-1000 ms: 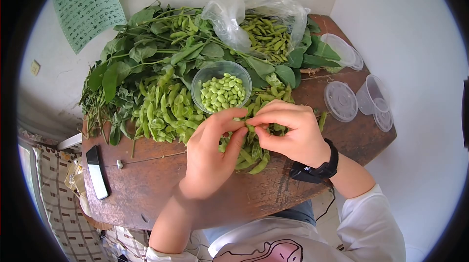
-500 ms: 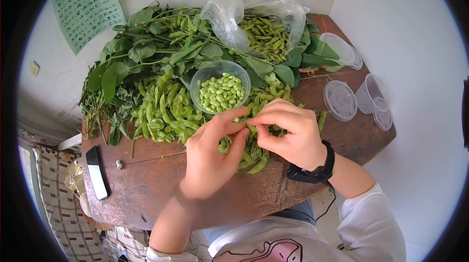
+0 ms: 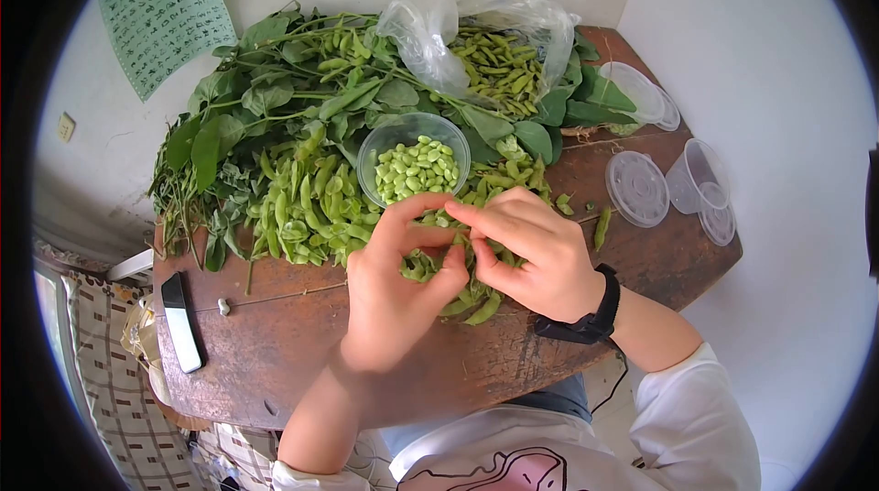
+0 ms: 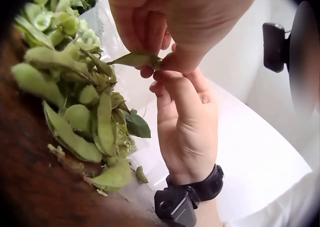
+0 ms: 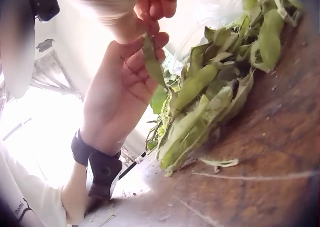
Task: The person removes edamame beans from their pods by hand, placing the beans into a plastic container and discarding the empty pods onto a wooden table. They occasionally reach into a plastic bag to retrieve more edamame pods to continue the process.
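Observation:
In the head view, my left hand (image 3: 394,285) and right hand (image 3: 540,257) meet over the heap of green soybean pods (image 3: 316,202). The left wrist view has a single pod (image 4: 134,60) pinched in my left hand, with the right thumb and fingertips at its stem-side end. Seen from the right wrist, that pod (image 5: 154,67) hangs slanting downward, its upper end between both hands' fingers. Just beyond my fingertips stands a clear round bowl (image 3: 369,166) of shelled green beans (image 3: 417,170).
Leafy bean stalks (image 3: 265,92) cover the table's back. A clear plastic bag of pods (image 3: 499,70) lies among them. To the right are clear lids (image 3: 638,189) and a clear cup (image 3: 687,181). A phone (image 3: 183,326) lies at the left of the wooden table (image 3: 275,344).
My right hand has shifted slightly down and left, its index finger now reaching toward the left fingertips. The left index finger has lifted a little. The bowl stays put.

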`<action>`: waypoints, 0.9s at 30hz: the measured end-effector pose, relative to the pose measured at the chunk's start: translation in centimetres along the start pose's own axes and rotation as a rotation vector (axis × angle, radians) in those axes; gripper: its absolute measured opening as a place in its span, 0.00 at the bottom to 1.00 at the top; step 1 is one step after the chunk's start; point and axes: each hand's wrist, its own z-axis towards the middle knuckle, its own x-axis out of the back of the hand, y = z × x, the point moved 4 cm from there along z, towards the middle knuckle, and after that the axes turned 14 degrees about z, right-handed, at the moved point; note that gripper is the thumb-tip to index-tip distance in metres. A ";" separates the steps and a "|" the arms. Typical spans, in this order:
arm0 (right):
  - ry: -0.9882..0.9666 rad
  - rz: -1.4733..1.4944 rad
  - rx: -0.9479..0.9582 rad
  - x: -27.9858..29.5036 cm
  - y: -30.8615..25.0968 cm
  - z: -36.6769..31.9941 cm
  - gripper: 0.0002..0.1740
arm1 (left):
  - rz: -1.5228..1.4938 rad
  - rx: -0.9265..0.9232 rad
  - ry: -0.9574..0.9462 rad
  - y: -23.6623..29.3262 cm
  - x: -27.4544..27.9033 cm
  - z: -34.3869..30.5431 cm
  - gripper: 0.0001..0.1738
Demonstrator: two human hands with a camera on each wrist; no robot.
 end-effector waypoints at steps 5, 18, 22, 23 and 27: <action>0.075 0.021 -0.051 0.7 0.1 0.0 0.31 | -0.297 0.179 -0.087 -0.9 -0.4 0.0 0.28; 0.079 0.390 -0.344 0.3 1.6 -0.7 0.18 | -0.630 0.311 -0.151 -1.2 -1.0 0.2 0.25; 0.175 0.779 -0.628 0.0 2.3 -1.2 0.13 | -0.630 0.333 -0.151 -1.2 -0.9 0.2 0.25; 0.180 0.818 -0.680 0.0 2.5 -1.3 0.13 | -0.615 0.329 -0.154 -1.2 -1.0 0.1 0.25; 0.140 0.817 -0.720 0.5 2.7 -1.4 0.14 | -0.565 0.230 -0.094 -1.4 -1.0 0.1 0.25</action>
